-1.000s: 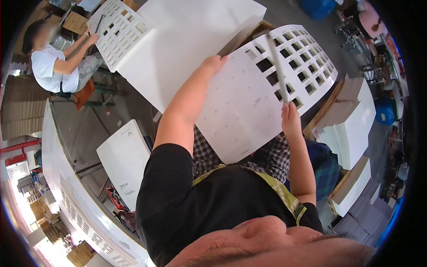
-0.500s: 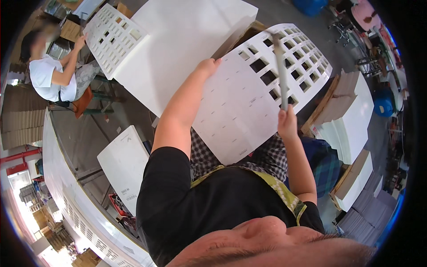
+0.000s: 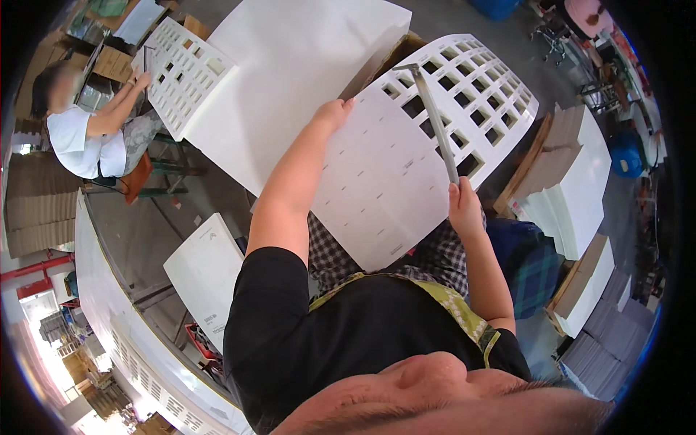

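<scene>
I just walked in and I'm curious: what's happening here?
The person's right grip holds a hammer over a white sheet; the left grip rests at the sheet's edge. The far part is a grid of openings; the near part bears only small marks. At upper left, a co-worker sits beside a similar sheet.

The person wears a plain black top with short sleeves; the left sleeve ends above the elbow in a straight hem. Over it shows a yellow-green garment, probably an apron though much of it is hidden, with a pale mottled pattern and a thin dark line near one edge. The trousers are in a small black-and-white check. Both forearms, the left hand and the right hand are bare.
</scene>
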### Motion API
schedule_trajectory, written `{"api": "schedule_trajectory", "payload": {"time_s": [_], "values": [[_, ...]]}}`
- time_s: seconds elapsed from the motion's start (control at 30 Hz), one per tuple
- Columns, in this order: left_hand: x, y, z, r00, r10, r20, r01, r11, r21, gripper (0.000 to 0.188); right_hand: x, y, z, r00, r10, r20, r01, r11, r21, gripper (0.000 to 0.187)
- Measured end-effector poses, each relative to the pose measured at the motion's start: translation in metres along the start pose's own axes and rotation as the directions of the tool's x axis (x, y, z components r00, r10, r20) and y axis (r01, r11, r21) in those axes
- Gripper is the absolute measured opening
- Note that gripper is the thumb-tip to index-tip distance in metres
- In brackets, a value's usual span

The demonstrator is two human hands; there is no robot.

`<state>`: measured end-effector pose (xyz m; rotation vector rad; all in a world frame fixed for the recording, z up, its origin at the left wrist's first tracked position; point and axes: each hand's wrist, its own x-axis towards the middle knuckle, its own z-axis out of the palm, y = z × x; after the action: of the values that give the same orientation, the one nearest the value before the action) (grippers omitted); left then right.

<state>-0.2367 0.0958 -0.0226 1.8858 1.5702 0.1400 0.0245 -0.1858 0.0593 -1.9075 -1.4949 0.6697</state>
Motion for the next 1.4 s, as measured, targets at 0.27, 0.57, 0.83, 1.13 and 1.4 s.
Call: {"api": "schedule_trajectory", "payload": {"time_s": [0.27,0.57,0.83,1.13,1.4], "values": [[0.001,0.001,-0.001,1.0,0.009,-0.002,-0.009,1.0,0.012,0.058,0.015,0.002,0.007,0.994,0.078,0.073,-0.069,0.991,-0.117,0.032],[0.001,0.001,0.002,1.0,0.012,-0.007,-0.011,0.999,0.036,0.058,0.025,0.015,0.011,0.988,0.097,0.117,-0.076,0.983,-0.166,0.033],[-0.006,0.059,-0.037,0.996,0.082,-0.016,-0.068,0.907,0.416,0.042,-0.023,0.046,-0.023,0.967,0.207,-0.15,-0.162,0.95,0.265,0.028],[-0.002,0.119,0.016,0.975,0.222,-0.023,-0.18,0.846,0.502,0.038,-0.051,0.113,-0.053,0.813,0.474,-0.338,-0.168,0.747,0.643,0.014],[0.012,0.125,0.03,0.988,0.156,-0.012,-0.132,0.87,0.475,0.041,-0.019,0.136,-0.061,0.768,0.501,-0.399,-0.126,0.729,0.673,0.014]]}}
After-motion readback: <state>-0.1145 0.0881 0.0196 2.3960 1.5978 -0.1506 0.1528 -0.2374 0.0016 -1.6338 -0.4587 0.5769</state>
